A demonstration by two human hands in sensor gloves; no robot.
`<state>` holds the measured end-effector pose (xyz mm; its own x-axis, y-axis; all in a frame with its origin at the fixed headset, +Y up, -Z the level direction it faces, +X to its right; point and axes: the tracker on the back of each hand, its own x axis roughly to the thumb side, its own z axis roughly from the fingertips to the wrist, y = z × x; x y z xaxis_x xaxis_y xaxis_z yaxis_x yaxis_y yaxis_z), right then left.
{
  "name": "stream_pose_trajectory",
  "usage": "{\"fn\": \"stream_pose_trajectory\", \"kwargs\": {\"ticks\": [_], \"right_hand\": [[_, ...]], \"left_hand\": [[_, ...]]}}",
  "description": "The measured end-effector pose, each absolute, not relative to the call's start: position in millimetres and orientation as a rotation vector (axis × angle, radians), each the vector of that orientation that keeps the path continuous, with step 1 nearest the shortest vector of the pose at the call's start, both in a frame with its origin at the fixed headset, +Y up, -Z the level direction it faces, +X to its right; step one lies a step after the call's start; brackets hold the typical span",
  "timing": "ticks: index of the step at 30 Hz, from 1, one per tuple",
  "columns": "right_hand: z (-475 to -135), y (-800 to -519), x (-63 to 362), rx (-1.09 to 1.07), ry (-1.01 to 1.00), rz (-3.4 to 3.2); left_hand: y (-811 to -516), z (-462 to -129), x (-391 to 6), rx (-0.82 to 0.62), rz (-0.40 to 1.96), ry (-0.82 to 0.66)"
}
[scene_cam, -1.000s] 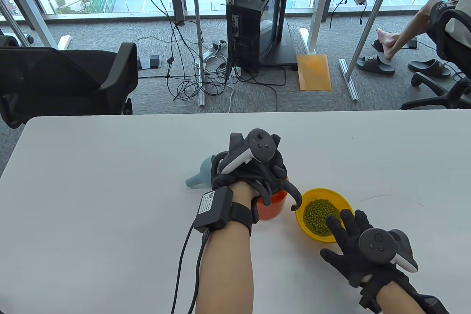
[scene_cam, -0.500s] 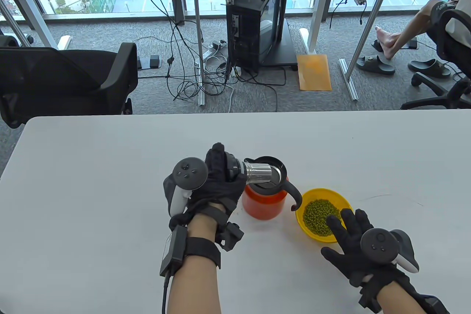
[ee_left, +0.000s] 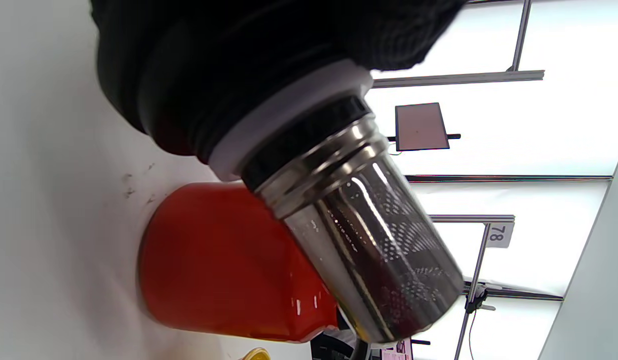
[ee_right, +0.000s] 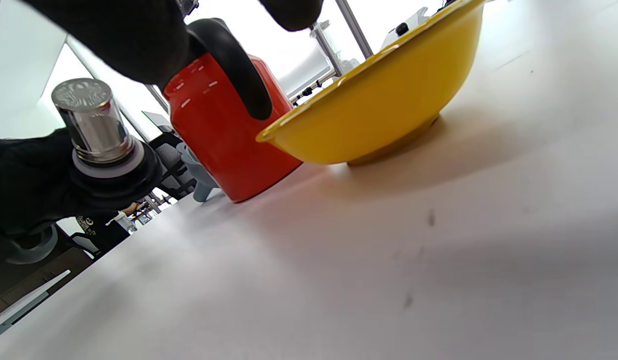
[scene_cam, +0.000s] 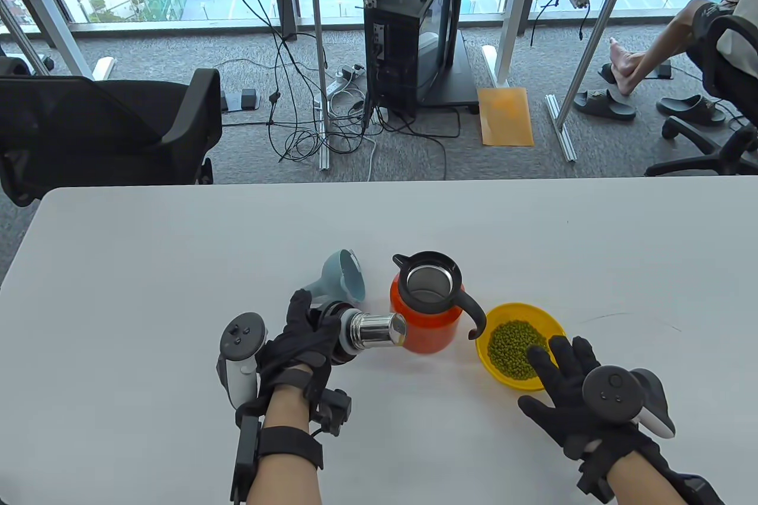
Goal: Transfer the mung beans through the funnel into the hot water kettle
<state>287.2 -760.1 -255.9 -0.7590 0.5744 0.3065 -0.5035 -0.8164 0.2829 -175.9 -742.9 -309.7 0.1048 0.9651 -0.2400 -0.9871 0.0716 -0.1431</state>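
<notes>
An orange kettle (scene_cam: 423, 321) with a black handle stands open at the table's middle; it also shows in the left wrist view (ee_left: 214, 265) and the right wrist view (ee_right: 214, 125). My left hand (scene_cam: 308, 339) grips the kettle's lid with its steel strainer (scene_cam: 376, 329), held sideways just left of the kettle; the strainer fills the left wrist view (ee_left: 369, 245). A pale blue funnel (scene_cam: 340, 277) lies on its side behind my left hand. A yellow bowl (scene_cam: 553, 324) of mung beans (scene_cam: 512, 348) sits right of the kettle. My right hand (scene_cam: 562, 386) rests flat, fingers spread, at the bowl's near edge.
The white table (scene_cam: 148, 292) stretches wide to the left and right of the objects. Beyond its far edge are a black office chair (scene_cam: 106, 126), cables and a computer tower (scene_cam: 408, 25) on the floor.
My left hand lifted the lid with its strainer out of the kettle and carried it left and toward me. The kettle's mouth and the funnel are now uncovered. My right hand has stayed in place.
</notes>
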Motion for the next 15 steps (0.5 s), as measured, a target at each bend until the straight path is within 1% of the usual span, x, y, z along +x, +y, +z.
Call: {"fn": "stream_pose_trajectory", "kwargs": {"ticks": [7, 9, 12, 15], "right_hand": [[-256.3, -760.6, 287.1, 0.515, 0.254, 2.485], [-256.2, -760.6, 286.6, 0.518, 0.26, 2.484], [-256.3, -760.6, 286.2, 0.52, 0.261, 2.484], [-256.5, -760.7, 286.5, 0.517, 0.264, 2.481]], "left_hand": [[-773.2, -299.1, -176.3, -0.393, 1.425, 0.2], [-780.9, -296.5, -175.5, -0.425, 1.366, 0.244], [-788.7, -295.4, -174.3, -0.436, 1.336, 0.266], [-790.3, -295.6, -174.6, -0.431, 1.304, 0.286]]}}
